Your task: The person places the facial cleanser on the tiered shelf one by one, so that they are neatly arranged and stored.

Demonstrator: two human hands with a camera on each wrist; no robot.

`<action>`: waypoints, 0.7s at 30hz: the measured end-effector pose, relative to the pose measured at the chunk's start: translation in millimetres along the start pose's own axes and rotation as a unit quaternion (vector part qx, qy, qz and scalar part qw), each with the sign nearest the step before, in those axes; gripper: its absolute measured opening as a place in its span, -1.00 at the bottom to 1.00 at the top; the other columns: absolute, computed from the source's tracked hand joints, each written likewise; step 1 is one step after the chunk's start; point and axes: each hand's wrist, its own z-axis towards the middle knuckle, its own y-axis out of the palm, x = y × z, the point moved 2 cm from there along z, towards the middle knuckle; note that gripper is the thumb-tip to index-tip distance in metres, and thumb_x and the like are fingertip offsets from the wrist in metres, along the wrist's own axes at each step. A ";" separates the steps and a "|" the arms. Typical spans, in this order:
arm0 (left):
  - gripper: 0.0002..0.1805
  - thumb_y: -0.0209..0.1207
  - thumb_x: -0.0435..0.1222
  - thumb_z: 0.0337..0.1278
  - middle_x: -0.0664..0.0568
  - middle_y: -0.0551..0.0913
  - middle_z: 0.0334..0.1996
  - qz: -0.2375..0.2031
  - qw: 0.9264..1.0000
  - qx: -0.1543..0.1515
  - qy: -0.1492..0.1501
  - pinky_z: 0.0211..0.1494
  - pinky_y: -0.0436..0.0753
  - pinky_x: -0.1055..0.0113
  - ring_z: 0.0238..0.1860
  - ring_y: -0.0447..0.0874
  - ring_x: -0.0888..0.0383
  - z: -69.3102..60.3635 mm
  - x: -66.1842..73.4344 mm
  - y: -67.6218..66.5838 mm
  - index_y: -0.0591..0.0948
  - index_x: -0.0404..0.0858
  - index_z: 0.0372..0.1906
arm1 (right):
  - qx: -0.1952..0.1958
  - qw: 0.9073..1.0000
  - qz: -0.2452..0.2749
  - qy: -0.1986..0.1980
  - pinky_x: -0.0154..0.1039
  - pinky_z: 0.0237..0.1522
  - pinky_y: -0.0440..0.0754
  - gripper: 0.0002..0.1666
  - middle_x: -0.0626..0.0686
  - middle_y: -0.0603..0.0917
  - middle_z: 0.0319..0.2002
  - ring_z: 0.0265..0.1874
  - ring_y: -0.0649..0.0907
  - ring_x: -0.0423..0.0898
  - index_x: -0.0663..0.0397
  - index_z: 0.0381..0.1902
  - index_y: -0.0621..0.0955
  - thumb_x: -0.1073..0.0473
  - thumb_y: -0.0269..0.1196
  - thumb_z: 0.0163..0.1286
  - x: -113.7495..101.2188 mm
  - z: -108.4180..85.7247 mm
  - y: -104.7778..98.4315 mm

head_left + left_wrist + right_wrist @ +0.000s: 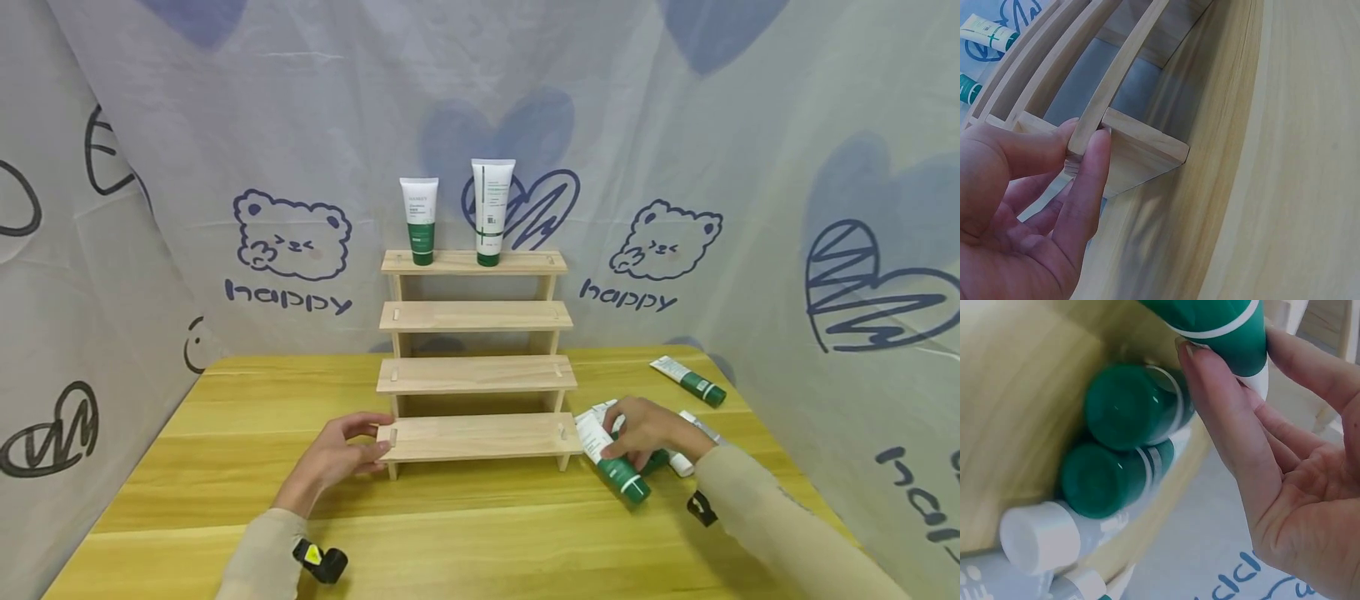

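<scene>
A wooden four-step display rack (477, 435) stands on the table. My left hand (339, 454) pinches the left end of its lowest step, thumb and fingers on either side of the board, as the left wrist view confirms. To the right of the rack, my right hand (643, 429) grips a white-and-green squeeze tube (622, 477) tilted, cap end toward me. In the right wrist view, that tube's green part (1229, 337) sits between thumb and fingers. On the top step, a shorter tube (420, 221) and a taller tube (491, 217) stand upright on their caps.
Beside my right hand lie several more tubes, among them two with green caps (1116, 406) and one with a white cap (1038, 537). Farther back lies another tube (690, 382). A printed cloth (360, 108) hangs behind the wood-grain table (480, 533).
</scene>
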 end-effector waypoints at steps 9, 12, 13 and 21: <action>-0.49 0.30 -0.39 0.34 -0.23 0.50 0.10 0.001 1.000 0.001 0.001 -0.08 0.85 0.28 -0.19 0.68 0.11 -0.9 0.7 -0.2 0.54 -0.31 0.36 | 0.003 1.000 -0.015 -0.012 -0.17 -0.45 0.83 -0.56 0.15 0.71 -0.41 -0.55 0.70 -0.08 0.30 0.00 0.60 0.22 0.50 0.26 -0.3 0.3 -16.8; -0.49 0.29 -0.39 0.34 -0.24 0.49 0.12 0.001 1.000 0.001 0.001 -0.08 0.85 0.28 -0.18 0.69 0.11 -0.8 0.5 -0.4 0.53 -0.31 0.37 | 0.006 1.000 -0.013 -0.017 -0.17 -0.45 0.83 -0.55 0.15 0.72 -0.41 -0.56 0.71 -0.08 0.32 0.00 0.59 0.21 0.50 0.26 0.0 -1.1 -21.2; -0.49 0.29 -0.39 0.35 -0.24 0.49 0.12 0.001 1.000 0.000 0.001 -0.07 0.85 0.28 -0.18 0.69 0.11 -0.8 0.6 -0.3 0.53 -0.31 0.37 | 0.009 1.000 -0.013 -0.015 -0.16 -0.45 0.83 -0.54 0.16 0.73 -0.39 -0.56 0.71 -0.08 0.33 0.01 0.59 0.21 0.50 0.26 -0.1 -2.0 -22.8; -0.49 0.29 -0.39 0.35 -0.23 0.49 0.10 0.001 1.000 0.002 -0.001 -0.08 0.85 0.27 -0.19 0.69 0.11 -1.0 1.2 -0.2 0.54 -0.31 0.36 | 0.030 0.999 0.005 -0.013 -0.07 -0.38 0.85 -0.48 0.16 0.75 -0.38 -0.55 0.72 -0.09 0.35 0.08 0.56 0.20 0.49 0.28 -7.4 -9.8 -43.1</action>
